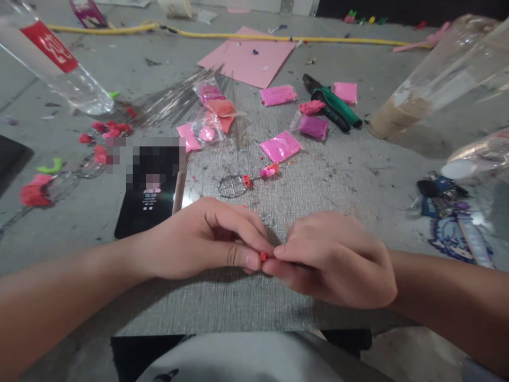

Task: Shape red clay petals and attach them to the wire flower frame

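Note:
A small piece of red clay [263, 256] is pinched between the fingertips of both hands, just above the table near its front edge. My left hand [214, 239] grips it between thumb and forefinger. Thumb and fingertips of my right hand [330, 260] close on the same piece from the other side. Beyond the hands lies a wire racket shape [233, 186] with red and pink clay [269, 171] along its handle. A black phone [147, 212] lies beside my left hand.
Pink clay packets [281, 146], green-handled pliers [338, 106] and a pink sheet [250, 55] lie farther back. Thin wires [170, 98] spread near a water bottle [59, 63]. Clear plastic bottles [429, 74] and keychains [457, 223] are at right. A yellow cable [238, 36] crosses behind.

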